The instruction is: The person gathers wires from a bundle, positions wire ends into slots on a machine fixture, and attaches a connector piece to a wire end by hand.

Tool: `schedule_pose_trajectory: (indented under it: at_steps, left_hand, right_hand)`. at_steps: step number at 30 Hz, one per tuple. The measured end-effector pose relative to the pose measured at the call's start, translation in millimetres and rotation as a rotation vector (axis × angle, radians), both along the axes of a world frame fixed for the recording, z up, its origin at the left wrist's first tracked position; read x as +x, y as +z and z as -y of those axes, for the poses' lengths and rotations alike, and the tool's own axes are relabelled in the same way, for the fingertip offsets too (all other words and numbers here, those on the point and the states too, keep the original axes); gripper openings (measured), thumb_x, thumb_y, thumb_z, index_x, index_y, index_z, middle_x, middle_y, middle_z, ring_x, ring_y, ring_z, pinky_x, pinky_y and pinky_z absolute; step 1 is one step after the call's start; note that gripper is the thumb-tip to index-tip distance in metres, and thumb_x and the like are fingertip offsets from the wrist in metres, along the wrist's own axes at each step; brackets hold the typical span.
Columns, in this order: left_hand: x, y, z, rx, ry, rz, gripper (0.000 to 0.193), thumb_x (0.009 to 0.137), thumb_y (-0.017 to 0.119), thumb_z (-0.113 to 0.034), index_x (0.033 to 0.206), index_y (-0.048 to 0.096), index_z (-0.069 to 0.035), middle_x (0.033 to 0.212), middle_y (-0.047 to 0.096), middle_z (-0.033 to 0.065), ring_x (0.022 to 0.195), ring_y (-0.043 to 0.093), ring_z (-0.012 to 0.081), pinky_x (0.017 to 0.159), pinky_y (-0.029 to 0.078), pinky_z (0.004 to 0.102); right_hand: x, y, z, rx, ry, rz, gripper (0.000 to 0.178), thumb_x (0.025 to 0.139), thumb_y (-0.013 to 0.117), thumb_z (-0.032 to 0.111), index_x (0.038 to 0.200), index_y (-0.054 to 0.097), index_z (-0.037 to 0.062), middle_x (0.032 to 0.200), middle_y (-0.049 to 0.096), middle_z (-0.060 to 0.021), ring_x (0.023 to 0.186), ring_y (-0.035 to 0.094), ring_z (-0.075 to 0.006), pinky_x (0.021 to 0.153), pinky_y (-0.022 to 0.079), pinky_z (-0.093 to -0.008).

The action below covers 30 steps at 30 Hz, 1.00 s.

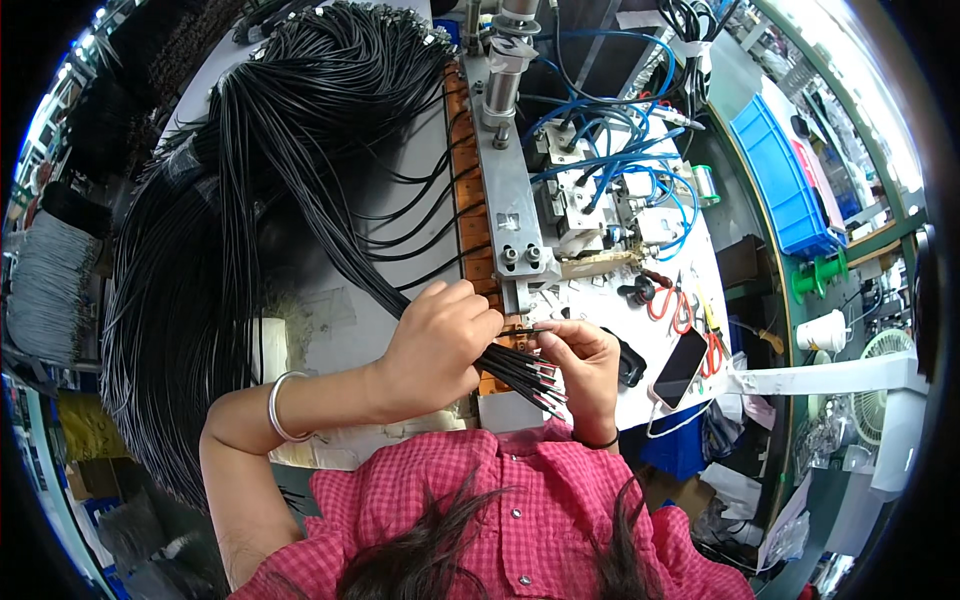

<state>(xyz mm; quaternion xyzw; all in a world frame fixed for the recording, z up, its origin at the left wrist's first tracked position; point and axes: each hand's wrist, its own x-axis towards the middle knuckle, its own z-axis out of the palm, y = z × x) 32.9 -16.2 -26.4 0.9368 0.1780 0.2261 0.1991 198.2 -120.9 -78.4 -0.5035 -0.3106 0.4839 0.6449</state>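
Black cables (515, 368) sit bunched in the closed left hand (435, 345) near the metal press (510, 215); right hand (585, 360) pinches one. Risk: bunch loosens, ends (548, 385) splay, wrong cable picked.

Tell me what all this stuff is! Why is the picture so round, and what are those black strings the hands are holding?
The picture comes from a wide camera worn on a person's head, looking down, so straight edges bend and the scene looks round. At the bottom you see the person's dark hair and pink checked shirt.

The black strings are thin cables, a huge bundle spread over the white workbench. The left hand, with a silver bangle on its wrist, grips a small bunch of them. The right hand pinches one cable near the bunch's ends.

Behind the hands stands a grey metal machine with blue air hoses. A phone, red-handled pliers and a blue crate lie to the right.
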Motion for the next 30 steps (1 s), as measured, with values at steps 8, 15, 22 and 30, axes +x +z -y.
schedule_pose_trajectory:
  at_steps: [8,15,22,30]
  left_hand:
    - [-0.2,-2.5,1.0,0.010,-0.026,-0.008,0.013,0.060,0.062,-0.006,0.067,0.051,-0.004,0.067,0.049,0.0076,0.070,0.048,0.0253,0.063,0.037,0.0351]
    - [0.6,-9.4,2.8,0.013,-0.098,-0.032,0.013,0.060,0.061,-0.004,0.067,0.051,-0.005,0.068,0.048,0.0071,0.072,0.048,0.0248,0.064,0.036,0.0351]
    - [-0.3,-5.5,2.0,0.081,-0.052,-0.091,0.016,0.056,0.061,-0.001,0.068,0.050,-0.005,0.068,0.049,0.0065,0.073,0.049,0.0242,0.066,0.036,0.0351]
    - [-1.2,-12.7,3.1,0.174,-0.114,-0.158,0.012,0.058,0.061,-0.004,0.069,0.055,-0.005,0.068,0.053,0.0063,0.075,0.051,0.0217,0.068,0.037,0.0328]
  right_hand:
    - [8.3,-3.1,0.9,-0.013,0.252,-0.175,0.010,0.083,0.061,0.003,0.090,0.062,-0.0042,0.073,0.064,-0.0064,0.054,0.054,-0.0058,0.045,0.043,-0.0182]
    - [7.5,-4.9,0.4,-0.038,0.077,-0.003,0.009,0.083,0.063,0.006,0.082,0.060,-0.0026,0.070,0.061,-0.0038,0.054,0.053,-0.0053,0.044,0.041,-0.0174]
    - [15.2,-15.4,-7.0,-0.178,0.155,0.028,0.015,0.088,0.058,0.014,0.081,0.055,0.0012,0.064,0.054,0.0013,0.048,0.044,-0.0028,0.042,0.035,-0.0174]
    - [24.6,-10.9,-7.1,-0.304,0.271,0.029,0.014,0.089,0.057,0.015,0.084,0.055,0.0011,0.064,0.053,0.0025,0.050,0.044,-0.0024,0.043,0.034,-0.0173]
